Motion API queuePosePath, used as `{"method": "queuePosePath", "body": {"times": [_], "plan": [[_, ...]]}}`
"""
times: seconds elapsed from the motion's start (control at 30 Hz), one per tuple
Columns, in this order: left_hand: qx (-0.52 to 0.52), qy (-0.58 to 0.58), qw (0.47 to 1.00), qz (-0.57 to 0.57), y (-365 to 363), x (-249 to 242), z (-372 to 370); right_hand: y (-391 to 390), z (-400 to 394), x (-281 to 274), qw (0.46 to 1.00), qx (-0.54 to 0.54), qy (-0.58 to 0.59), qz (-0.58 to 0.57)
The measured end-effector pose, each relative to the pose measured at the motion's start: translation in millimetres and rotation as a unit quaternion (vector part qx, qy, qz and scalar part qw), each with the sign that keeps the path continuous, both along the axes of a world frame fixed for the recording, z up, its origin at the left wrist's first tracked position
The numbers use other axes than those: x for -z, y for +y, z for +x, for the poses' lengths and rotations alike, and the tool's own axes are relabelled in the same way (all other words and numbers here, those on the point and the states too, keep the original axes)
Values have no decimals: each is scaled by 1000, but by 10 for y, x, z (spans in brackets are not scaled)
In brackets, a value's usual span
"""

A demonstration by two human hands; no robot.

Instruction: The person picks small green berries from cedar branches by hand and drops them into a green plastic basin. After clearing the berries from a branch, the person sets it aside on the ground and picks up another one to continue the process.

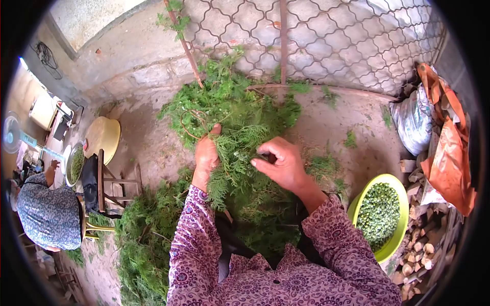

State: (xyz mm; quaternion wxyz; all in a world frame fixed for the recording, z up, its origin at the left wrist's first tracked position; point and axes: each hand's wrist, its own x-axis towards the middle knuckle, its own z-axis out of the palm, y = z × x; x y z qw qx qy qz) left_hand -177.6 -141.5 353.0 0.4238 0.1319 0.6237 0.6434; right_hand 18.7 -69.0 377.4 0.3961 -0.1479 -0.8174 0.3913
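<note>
My left hand is closed around a leafy evergreen branch, its thumb pointing up and its flat, feathery sprays hanging to the right. Close to the right side of those sprays is my right hand, its thumb and fingers curled toward each other. A dark patch shows between them; I cannot make out what it is. Beyond both hands lies a pile of cut green branches against the wall, with a thin brown loop of stem on top. More foliage lies below my hands, between my knees.
At right stands a yellow-green basin of small green cones or berries, beside stacked firewood and an orange sack. More branches lie at left. Another person sits there near a wooden chair. Metal lattice leans behind.
</note>
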Motion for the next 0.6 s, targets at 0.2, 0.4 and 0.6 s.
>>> {"method": "queuePosePath", "body": {"times": [0.2, 0.4, 0.6], "plan": [[-60, 28, 998, 16, 73, -42, 185, -80, -93, 21, 994, 52, -56, 83], [-37, 24, 995, 92, 245, 340, 201, -114, -112, -3, 983, 77, -133, 105], [-26, 154, 987, -29, 238, 251, 201, -16, -159, 143, 994, 82, -60, 41]]}}
